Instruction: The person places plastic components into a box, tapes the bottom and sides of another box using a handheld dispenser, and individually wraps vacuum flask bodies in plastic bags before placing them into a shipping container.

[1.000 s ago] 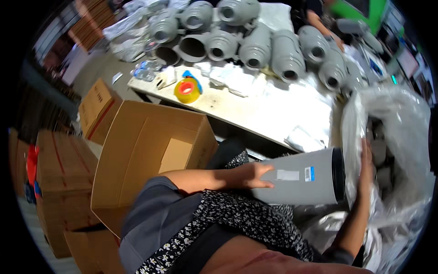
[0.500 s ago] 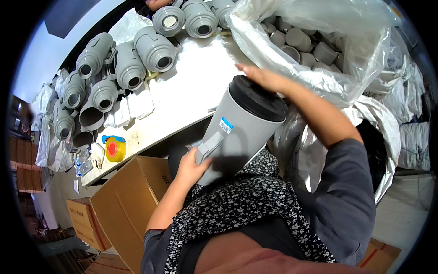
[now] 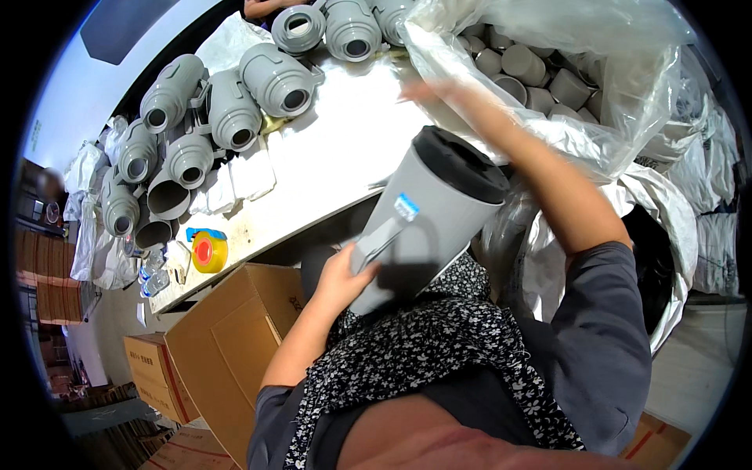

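Observation:
A large grey vacuum jug (image 3: 439,223) with a black lid (image 3: 462,164) and a blue-and-white sticker leans over my lap, its lid end up and to the right. Around its grey side handle, my left hand (image 3: 345,276) is closed. My right hand (image 3: 446,98) is above and beyond the lid, apart from it, blurred by motion. Its fingers look stretched out, and I see nothing in them. The jug's lower end rests against my black floral apron (image 3: 423,345).
Several grey jug bodies (image 3: 235,110) lie on the white table (image 3: 337,125) at left and back. Yellow tape (image 3: 209,252) sits near the table's edge. Cardboard boxes (image 3: 227,345) stand lower left. A clear plastic bag (image 3: 627,133) holds grey cups (image 3: 523,65). Another person's arm (image 3: 262,8) shows at the back.
My right hand has lifted off the black lid and moved up and away. The jug stays in my left hand. The whole view has shifted slightly.

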`<state>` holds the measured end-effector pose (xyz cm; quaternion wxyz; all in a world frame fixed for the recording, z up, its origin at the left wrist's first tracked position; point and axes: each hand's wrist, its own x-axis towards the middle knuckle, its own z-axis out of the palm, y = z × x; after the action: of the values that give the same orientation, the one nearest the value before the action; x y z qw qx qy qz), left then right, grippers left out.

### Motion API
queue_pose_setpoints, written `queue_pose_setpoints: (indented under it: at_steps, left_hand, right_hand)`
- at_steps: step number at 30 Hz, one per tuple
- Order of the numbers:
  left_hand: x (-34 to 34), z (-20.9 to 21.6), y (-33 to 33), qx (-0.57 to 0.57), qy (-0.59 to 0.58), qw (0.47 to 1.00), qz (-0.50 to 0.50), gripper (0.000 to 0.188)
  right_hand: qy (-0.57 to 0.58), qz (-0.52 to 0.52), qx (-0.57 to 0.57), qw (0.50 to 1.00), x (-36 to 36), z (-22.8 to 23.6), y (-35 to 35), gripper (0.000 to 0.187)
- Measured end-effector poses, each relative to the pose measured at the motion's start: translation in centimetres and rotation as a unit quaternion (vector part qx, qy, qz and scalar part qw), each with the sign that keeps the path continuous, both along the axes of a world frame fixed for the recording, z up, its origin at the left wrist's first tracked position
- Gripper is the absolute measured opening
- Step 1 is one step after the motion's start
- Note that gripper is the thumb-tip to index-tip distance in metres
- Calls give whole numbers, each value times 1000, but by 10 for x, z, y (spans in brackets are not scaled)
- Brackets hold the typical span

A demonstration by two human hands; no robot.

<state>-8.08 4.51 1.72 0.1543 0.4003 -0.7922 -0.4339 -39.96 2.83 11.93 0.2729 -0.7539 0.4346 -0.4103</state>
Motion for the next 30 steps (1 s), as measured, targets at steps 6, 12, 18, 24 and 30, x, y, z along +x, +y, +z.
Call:
queue_pose_setpoints:
  at_steps: [6, 12, 18, 24, 30]
  left_hand:
    - [-2, 12, 6, 22, -16, 1000, -15, 28]
    - [-5, -3, 0, -6, -25, 1000, 1, 30]
    - [10, -2, -6, 21, 44, 999, 9, 36]
    - [-3, 0, -14, 39, -8, 999, -25, 38]
    - [3, -7, -21, 69, 47, 995, 57, 34]
  right_hand:
    - [-58, -33, 98, 993, 17, 16, 3, 46]
    - [-90, -3, 167, 982, 39, 1, 3, 44]
    - [-100, -91, 78, 988, -16, 22, -9, 51]
    - [15, -112, 181, 977, -13, -65, -8, 60]
    - [-17, -176, 167, 970, -20, -19, -1, 57]
